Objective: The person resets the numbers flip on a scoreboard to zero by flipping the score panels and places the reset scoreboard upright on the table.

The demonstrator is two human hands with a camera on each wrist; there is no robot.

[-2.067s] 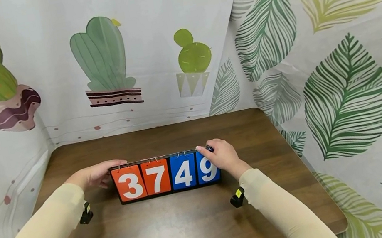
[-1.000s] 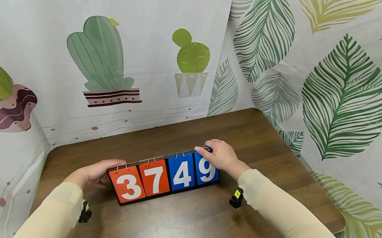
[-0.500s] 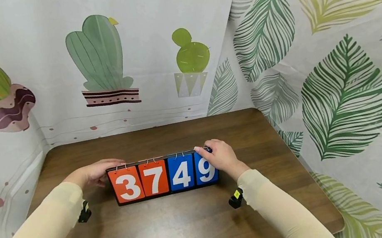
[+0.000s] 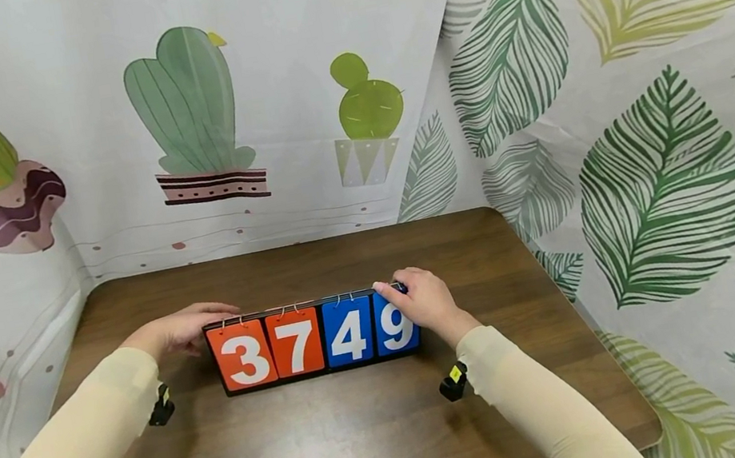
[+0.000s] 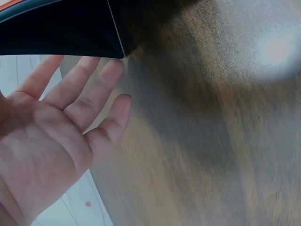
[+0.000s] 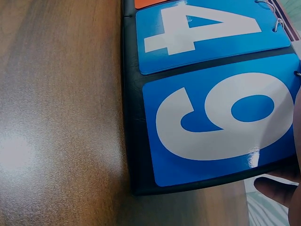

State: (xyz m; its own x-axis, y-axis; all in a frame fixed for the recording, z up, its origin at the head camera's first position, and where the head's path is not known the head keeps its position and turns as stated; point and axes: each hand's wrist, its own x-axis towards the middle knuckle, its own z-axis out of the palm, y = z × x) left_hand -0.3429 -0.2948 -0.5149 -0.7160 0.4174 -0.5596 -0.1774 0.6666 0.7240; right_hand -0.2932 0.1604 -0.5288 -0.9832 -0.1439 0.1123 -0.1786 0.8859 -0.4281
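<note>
A black flip scoreboard [image 4: 323,338] stands on the table, showing 3 and 7 on red cards and 4 and 9 on blue ones. At its left end, the left hand [image 4: 183,329] has its thumb along the top corner; the left wrist view shows that hand's fingers [image 5: 84,103] spread, lightly bent, behind the board's edge. The right hand [image 4: 426,300] grips the top right corner, thumb in front over the 9 card [image 6: 225,122]. A finger shows behind the board in the right wrist view.
The brown wooden table [image 4: 317,448] has rounded corners. Behind it hang a cactus-print cloth [image 4: 286,48] and, to the right, a leaf-print cloth [image 4: 668,195]. Small black devices with yellow marks sit at the left wrist [image 4: 160,405] and right wrist [image 4: 454,382].
The scoreboard's left end has shifted slightly left in the head view, along with the background prints. Both hands keep their places on the board, and the numbers are the same.
</note>
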